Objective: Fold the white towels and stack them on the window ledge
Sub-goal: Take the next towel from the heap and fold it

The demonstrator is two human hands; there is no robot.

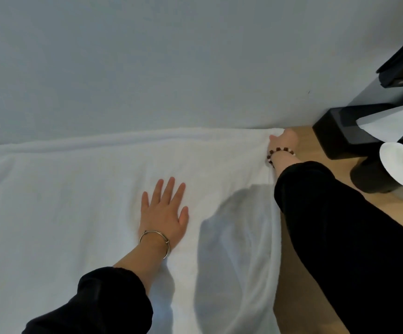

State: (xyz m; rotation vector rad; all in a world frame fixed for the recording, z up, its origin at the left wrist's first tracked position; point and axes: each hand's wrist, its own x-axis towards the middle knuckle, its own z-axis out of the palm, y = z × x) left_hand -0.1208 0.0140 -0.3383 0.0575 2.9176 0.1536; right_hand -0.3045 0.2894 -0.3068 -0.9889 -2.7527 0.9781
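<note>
A grey wall (147,56) backs a large white towel (87,189) spread flat over a wooden worktop (304,309), its far edge against the wall. A black tissue box (335,131) and a paper roll (398,165) stand on the right. The left hand (163,213) lies open, fingers spread, pressing the towel's middle. The right hand (284,142) grips its far right corner.
</note>
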